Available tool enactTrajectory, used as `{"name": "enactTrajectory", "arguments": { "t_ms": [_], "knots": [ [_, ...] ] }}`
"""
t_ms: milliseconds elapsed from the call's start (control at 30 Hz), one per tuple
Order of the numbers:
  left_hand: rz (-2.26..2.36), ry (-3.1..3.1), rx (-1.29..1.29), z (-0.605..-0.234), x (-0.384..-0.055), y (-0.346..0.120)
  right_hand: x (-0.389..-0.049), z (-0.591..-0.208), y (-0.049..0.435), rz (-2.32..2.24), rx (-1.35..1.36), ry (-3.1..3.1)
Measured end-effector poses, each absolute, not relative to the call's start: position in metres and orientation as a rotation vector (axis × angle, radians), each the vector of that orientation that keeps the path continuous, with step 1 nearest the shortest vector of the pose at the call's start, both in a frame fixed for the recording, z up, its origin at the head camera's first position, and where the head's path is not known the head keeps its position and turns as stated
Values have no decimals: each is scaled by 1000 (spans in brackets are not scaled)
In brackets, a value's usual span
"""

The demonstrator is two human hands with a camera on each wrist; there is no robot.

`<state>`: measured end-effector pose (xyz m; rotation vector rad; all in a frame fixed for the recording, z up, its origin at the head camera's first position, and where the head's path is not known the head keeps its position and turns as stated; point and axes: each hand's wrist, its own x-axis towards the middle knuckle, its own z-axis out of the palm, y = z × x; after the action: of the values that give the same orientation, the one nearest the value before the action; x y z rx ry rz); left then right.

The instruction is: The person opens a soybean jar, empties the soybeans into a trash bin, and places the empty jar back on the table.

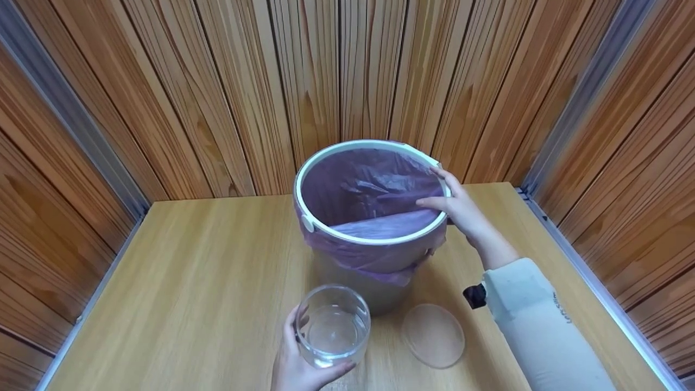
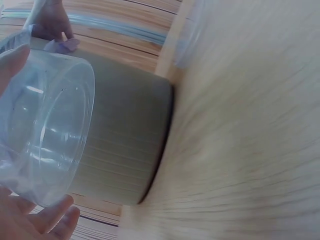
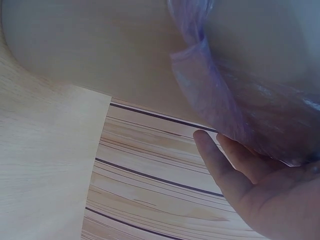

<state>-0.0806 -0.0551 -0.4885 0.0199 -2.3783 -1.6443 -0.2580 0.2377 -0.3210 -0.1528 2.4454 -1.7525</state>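
Observation:
My left hand (image 1: 298,365) holds a clear round plastic tub (image 1: 332,332) by its sides, thumb at the front and fingers around the left. The tub's mouth faces up, and it looks see-through in the left wrist view. Just behind it stands a grey-beige trash can (image 2: 125,125) with a white rim ring (image 1: 374,240). A purple trash bag (image 1: 374,184) lines the can and is folded down over its outside. My right hand (image 1: 459,209) grips the can's right rim, thumb over the inside and other fingers outside against the bag in the right wrist view.
A clear round lid (image 1: 433,336) lies flat on the wooden table (image 1: 206,288), right of the tub. Wood-panelled walls (image 1: 369,70) enclose the back and both sides, with metal strips (image 1: 597,266) along the table's side edges.

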Motion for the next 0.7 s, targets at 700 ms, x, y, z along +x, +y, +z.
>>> {"name": "enactTrajectory", "arguments": {
  "t_ms": [700],
  "knots": [
    [-1608, -2486, 160, -525, -76, -47, -257, -321, 237, -1753, -147, 2436]
  ]
}}
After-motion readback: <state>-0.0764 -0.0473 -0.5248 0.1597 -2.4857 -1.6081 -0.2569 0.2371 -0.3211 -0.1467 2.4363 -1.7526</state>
